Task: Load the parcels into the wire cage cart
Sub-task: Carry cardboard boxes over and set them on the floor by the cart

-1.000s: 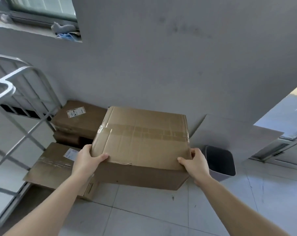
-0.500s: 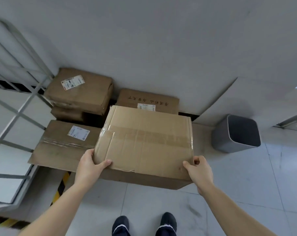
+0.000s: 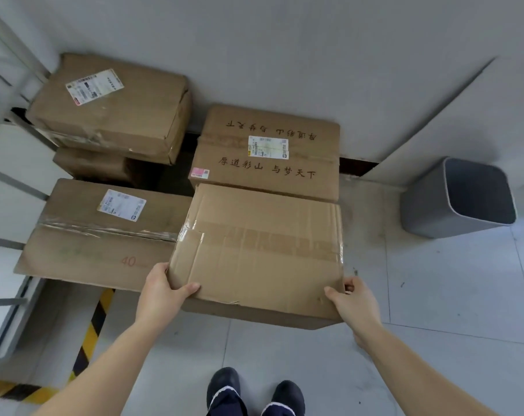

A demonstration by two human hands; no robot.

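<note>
Of the left hand (image 3: 161,295) we see only the thumb (image 3: 188,288), laid flat on top of the plain carton (image 3: 260,250) at its near left corner. The other fingers curl under the edge, out of sight. The right hand (image 3: 355,301) mirrors it at the near right corner: its thumb (image 3: 332,292) presses on the top face, two fingertips peek round the side and the rest are hidden below. Both hands grip the carton between them. Both forearms run off the bottom edge.

The carton is taped across its middle and creased, and its underside is hidden. It covers the right end of the flat parcel (image 3: 98,235) marked "40" and the near edge of the lettered parcel (image 3: 269,151). We cannot tell whether it rests on them or hangs just above. Further left, a labelled parcel (image 3: 113,109) sits on a lower parcel (image 3: 89,166), most of which lies in shadow. The labels are too blurred to read.

The wire cage cart (image 3: 5,111) stands at the far left, just beside the stack. Only a few of its bars show, because the picture's edge cuts it off. A grey bin (image 3: 425,211) stands well apart to the right, against the wall. Two dark shoes (image 3: 224,388) are cut off at the bottom, and a yellow-black stripe (image 3: 92,325) crosses the floor near the cart.
</note>
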